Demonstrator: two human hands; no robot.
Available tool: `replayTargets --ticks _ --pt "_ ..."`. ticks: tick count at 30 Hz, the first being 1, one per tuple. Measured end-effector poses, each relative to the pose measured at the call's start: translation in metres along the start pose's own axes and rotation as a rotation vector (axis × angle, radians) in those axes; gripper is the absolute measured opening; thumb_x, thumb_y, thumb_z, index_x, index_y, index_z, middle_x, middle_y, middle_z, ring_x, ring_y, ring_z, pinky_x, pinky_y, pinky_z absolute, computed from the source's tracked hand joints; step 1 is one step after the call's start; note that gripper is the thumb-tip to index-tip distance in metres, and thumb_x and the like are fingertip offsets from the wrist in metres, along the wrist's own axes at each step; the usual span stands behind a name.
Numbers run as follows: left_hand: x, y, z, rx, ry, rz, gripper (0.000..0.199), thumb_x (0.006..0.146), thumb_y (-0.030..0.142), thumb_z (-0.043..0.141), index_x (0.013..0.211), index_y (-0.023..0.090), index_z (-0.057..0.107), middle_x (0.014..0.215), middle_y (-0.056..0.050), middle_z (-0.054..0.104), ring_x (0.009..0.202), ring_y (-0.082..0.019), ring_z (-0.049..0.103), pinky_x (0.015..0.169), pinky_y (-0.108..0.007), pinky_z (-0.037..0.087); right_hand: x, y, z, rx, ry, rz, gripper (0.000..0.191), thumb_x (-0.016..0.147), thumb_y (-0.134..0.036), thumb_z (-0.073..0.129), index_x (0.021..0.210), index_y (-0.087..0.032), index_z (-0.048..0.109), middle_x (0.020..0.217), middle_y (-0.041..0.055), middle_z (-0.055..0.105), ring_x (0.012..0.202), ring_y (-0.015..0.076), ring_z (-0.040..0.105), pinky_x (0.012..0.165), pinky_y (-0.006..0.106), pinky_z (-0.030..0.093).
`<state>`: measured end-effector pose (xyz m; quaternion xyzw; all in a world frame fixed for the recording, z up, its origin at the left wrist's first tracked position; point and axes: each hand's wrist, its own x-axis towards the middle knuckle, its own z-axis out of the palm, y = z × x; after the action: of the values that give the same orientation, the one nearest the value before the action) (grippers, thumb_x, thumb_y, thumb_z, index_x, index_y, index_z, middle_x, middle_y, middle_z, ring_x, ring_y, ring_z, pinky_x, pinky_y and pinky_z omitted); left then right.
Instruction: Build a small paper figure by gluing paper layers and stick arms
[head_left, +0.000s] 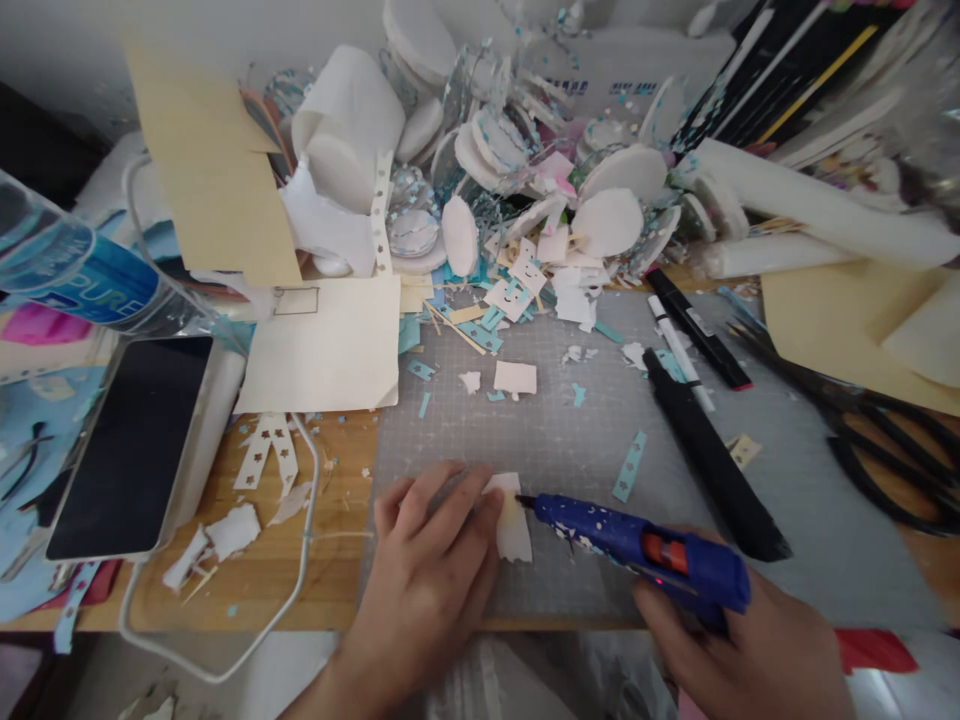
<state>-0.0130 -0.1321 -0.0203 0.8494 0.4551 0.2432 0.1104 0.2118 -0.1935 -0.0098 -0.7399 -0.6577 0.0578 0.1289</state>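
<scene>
While the right hand (739, 650) is clamped around the handle of a blue glue gun (615, 535), the left hand (439, 560) lies over the left edge of a small white paper piece (514, 520), fingers bent and close together; whether they pinch it or only rest on it cannot be told. The paper lies near the front edge of a gray cutting mat (570, 440), the gun's dark tip at its upper right side.

As for containers, a clear plastic bottle (90, 270) with a blue label leans in at the left, above a dark-screened phone (131, 450); its fill level is unclear. Behind a heap of white discs (611, 222) stands a white box (667, 60) with blue lettering, its inside hidden.
</scene>
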Motion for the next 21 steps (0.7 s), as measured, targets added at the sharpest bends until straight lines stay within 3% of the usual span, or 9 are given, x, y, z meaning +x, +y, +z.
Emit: replayTargets --ticks 10,21 --pt "0.0 -0.001 0.0 -0.01 0.003 0.01 0.026 0.091 0.011 0.055 0.112 0.018 0.069 0.12 -0.008 0.072 0.112 -0.028 0.056 0.09 -0.043 0.036 -0.002 0.004 -0.002 0.008 -0.037 -0.025 0.019 0.088 -0.034 0.044 0.091 -0.023 0.06 0.067 0.0029 0.066 0.055 0.0227 0.066 0.053 0.031 0.05" --pt "-0.003 0.0 0.001 -0.043 -0.023 -0.018 0.023 0.093 0.013 0.056 0.112 0.016 0.069 0.123 -0.008 0.07 0.116 -0.029 0.052 0.094 -0.044 0.032 -0.009 0.013 0.0 0.074 -0.017 -0.107 0.028 0.093 -0.042 0.043 0.095 -0.02 0.06 0.074 0.0056 0.069 0.062 0.023 0.068 0.06 0.033 0.054"
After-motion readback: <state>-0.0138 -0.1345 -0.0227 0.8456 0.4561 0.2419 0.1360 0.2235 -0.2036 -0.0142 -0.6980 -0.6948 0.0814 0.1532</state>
